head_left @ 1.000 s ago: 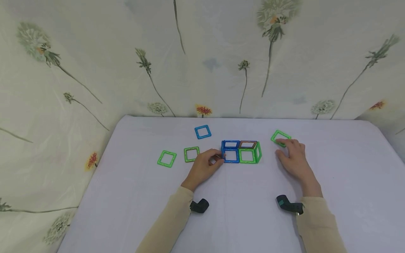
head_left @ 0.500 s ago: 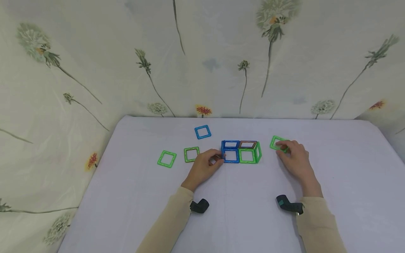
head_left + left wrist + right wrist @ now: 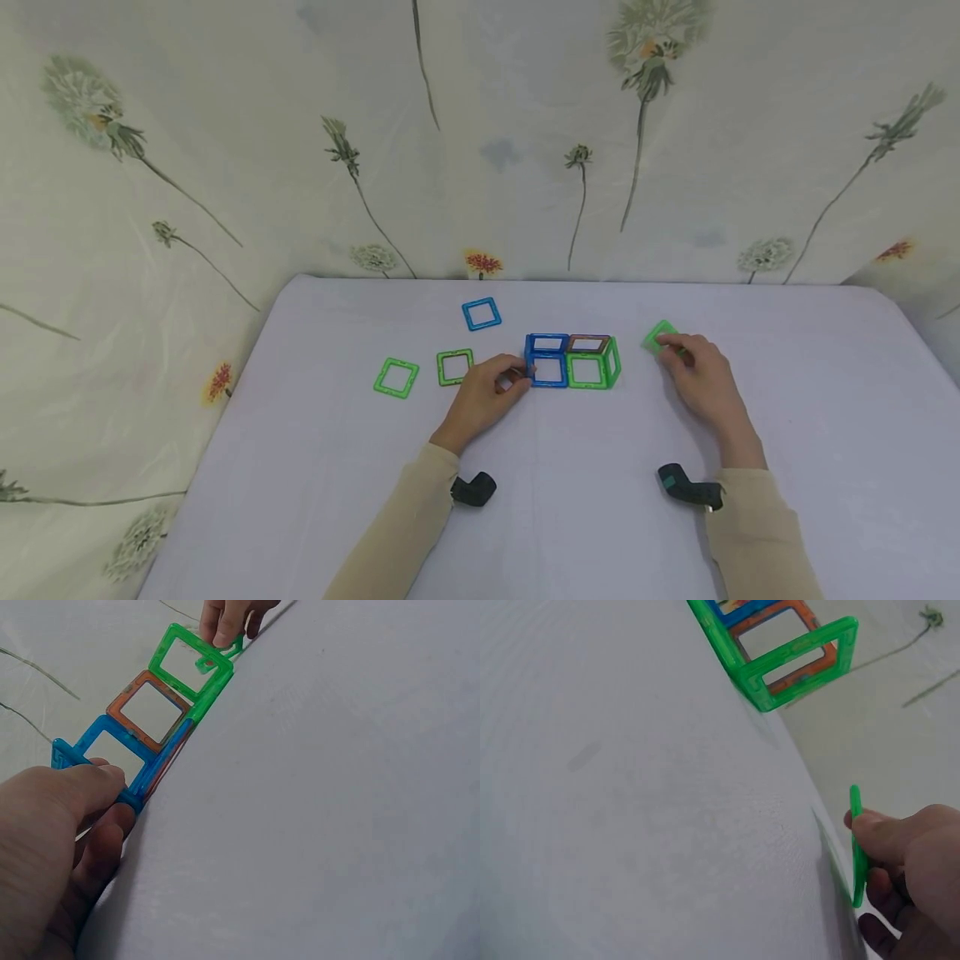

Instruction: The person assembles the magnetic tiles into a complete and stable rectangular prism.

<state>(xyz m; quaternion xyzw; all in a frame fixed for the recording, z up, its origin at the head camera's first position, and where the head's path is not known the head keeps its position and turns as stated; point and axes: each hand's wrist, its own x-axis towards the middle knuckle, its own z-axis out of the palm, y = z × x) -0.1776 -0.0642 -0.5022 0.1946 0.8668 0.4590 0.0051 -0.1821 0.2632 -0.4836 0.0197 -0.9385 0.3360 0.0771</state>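
A small open box of square-framed magnetic tiles stands mid-table. Its floor is a blue tile [image 3: 548,384] beside a green tile [image 3: 587,386]. Along the back stand a blue tile and an orange-brown tile [image 3: 120,697]; an upright green tile [image 3: 802,649] closes the right end. My left hand [image 3: 483,396] pinches the upright blue tile [image 3: 73,754] at the left end between thumb and fingers. To the right of the box, my right hand [image 3: 703,379] pinches a loose green tile [image 3: 859,862], held on edge in the right wrist view and apart from the box.
A loose blue tile [image 3: 482,327] lies behind and left of the box. Two green tiles, one [image 3: 454,382] near my left hand and one [image 3: 394,393] farther left, lie flat on the white tablecloth [image 3: 585,492]. A flowered cloth [image 3: 495,200] hangs behind.
My right hand has drawn the green tile a little toward me and tilted it up in its fingers. My left hand and the box have stayed in place.
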